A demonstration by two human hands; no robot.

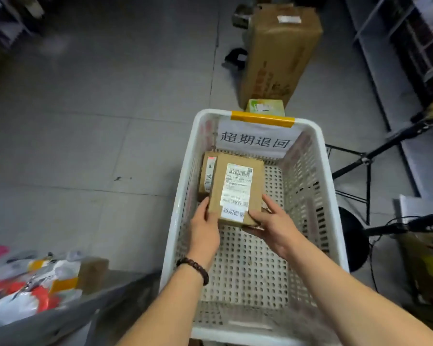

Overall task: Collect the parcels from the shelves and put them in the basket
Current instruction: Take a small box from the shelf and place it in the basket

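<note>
Both hands reach down into the white perforated plastic basket (308,196) in the lower middle of the frame and hold one brown cardboard parcel with a white shipping label (235,188) between them. The left hand (205,228), with a dark beaded bracelet (194,268) on its wrist, grips the parcel's near left corner with the thumb lying on top, while the right hand (270,221) clasps the near right corner, its thumb on the top face and its fingers curled under the edge. This parcel sits inside the basket toward the far left, its near end raised in the hands, and it lies partly over a second, smaller brown cardboard parcel (206,174) that stands against the basket's left wall. A white paper sign with black Chinese characters (255,141) hangs on the basket's far wall under a strip of yellow tape (263,119) on the rim. Just beyond the basket, at upper centre, a small green box (265,106) stands against a tall brown cardboard carton (280,51) on the grey tiled floor (98,108). At lower left a blurred heap of white and red plastic mail bags (23,288) lies on a grey surface. A black tripod stand (365,161) sits right of the basket, and grey shelving (390,46) runs along the upper right.
</note>
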